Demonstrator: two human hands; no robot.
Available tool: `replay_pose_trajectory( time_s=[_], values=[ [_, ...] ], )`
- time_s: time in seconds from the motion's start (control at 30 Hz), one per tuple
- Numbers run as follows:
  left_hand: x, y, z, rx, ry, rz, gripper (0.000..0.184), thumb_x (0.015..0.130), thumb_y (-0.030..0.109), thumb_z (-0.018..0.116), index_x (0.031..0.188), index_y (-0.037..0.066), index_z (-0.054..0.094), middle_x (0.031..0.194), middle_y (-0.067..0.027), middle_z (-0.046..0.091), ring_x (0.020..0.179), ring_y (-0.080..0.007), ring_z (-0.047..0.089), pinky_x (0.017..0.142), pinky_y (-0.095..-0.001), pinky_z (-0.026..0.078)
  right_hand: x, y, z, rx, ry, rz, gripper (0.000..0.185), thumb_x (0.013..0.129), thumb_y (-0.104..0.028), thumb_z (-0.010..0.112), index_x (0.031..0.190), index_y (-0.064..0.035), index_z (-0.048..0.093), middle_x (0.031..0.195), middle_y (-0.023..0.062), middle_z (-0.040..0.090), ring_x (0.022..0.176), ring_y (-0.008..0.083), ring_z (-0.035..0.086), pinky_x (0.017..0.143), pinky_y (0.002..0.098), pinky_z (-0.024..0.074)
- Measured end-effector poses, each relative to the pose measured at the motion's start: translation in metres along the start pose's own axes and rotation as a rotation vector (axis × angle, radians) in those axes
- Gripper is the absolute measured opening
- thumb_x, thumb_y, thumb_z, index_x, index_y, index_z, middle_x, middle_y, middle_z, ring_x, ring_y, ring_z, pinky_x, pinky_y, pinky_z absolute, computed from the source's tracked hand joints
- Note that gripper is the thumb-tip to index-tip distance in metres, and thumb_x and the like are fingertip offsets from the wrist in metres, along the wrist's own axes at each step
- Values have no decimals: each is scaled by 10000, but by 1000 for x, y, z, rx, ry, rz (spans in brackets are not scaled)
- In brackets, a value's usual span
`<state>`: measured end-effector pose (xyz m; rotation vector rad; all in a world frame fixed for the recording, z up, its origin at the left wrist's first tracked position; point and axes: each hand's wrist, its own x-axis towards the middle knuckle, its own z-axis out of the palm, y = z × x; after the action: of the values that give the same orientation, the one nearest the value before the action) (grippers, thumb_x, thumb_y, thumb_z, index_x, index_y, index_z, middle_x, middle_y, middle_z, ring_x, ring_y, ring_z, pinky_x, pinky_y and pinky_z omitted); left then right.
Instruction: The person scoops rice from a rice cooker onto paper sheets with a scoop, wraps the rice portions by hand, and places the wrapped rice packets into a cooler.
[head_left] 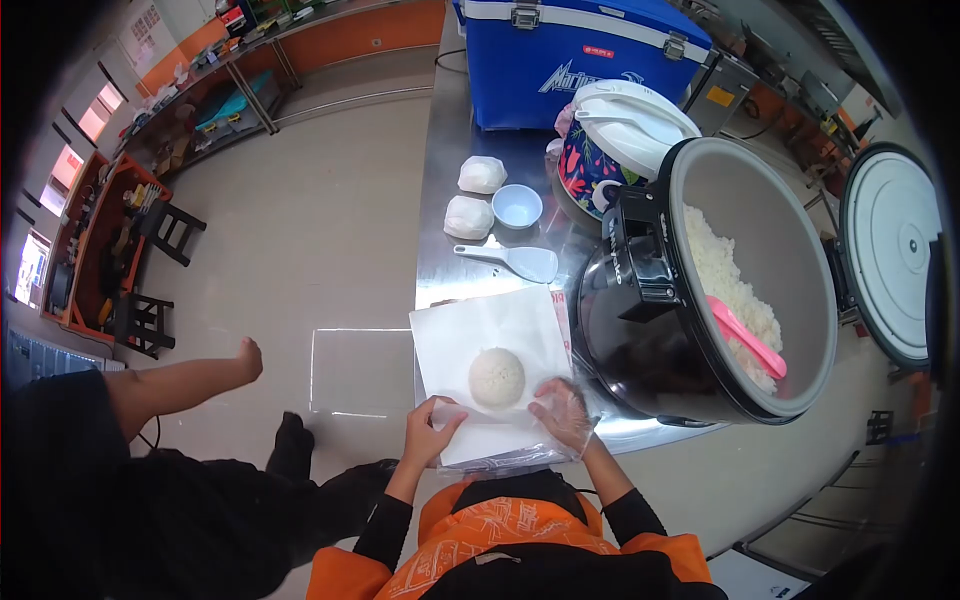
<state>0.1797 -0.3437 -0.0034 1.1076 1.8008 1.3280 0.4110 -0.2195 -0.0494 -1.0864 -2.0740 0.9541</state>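
Note:
A rounded mound of cooked rice [497,378] sits on a white sheet of wrapping paper [470,325] at the table's near edge. My left hand [430,430] pinches the near left part of the paper, which is lifted and folded toward the rice. On the other side, my right hand [566,412], in a clear plastic glove, grips the folded paper close to the mound. A clear plastic sheet or bag [510,461] shows below the paper. Beyond the paper lie a white rice paddle [530,264], a light blue bowl [517,207] and two white paper-wrapped bundles [482,175] [468,217].
A large black rice cooker [660,350] stands open at right, with rice and a pink paddle [748,338] inside. Behind are a floral container [590,160] with a white lid and a blue cooler box [580,65]. Another person's arm [185,388] extends at left.

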Motion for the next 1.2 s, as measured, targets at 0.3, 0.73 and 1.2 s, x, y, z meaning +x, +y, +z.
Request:
replay_pose_trajectory(
  time_s=[0.3, 0.73, 1.2],
  values=[
    [5, -10, -6, -76, -14, -94, 188, 816, 192, 681, 865, 20, 625, 597, 55, 527, 482, 2, 344, 424, -192, 242, 10, -42, -46, -2, -476, -92, 327, 784, -309, 665, 1032, -100, 617, 991, 84, 617, 978, 249, 565, 922, 356, 420],
    [28, 10, 28, 466, 409, 13, 243, 851, 281, 602, 813, 42, 581, 587, -112, 523, 485, -270, 529, 500, -347, 423, 49, -38, -6, -340, -242, 335, 323, 861, -391, 493, 1014, -131, 607, 898, 139, 648, 851, 335, 610, 727, 401, 480],
    [0, 35, 18, 713, 405, -70, 399, 787, 275, 647, 1039, 11, 484, 893, -146, 572, 836, -315, 568, 721, -402, 444, 80, -18, 28, -793, 19, 219, 388, 890, -434, 412, 987, -101, 587, 970, 142, 631, 919, 310, 606, 785, 411, 480]
  ],
)
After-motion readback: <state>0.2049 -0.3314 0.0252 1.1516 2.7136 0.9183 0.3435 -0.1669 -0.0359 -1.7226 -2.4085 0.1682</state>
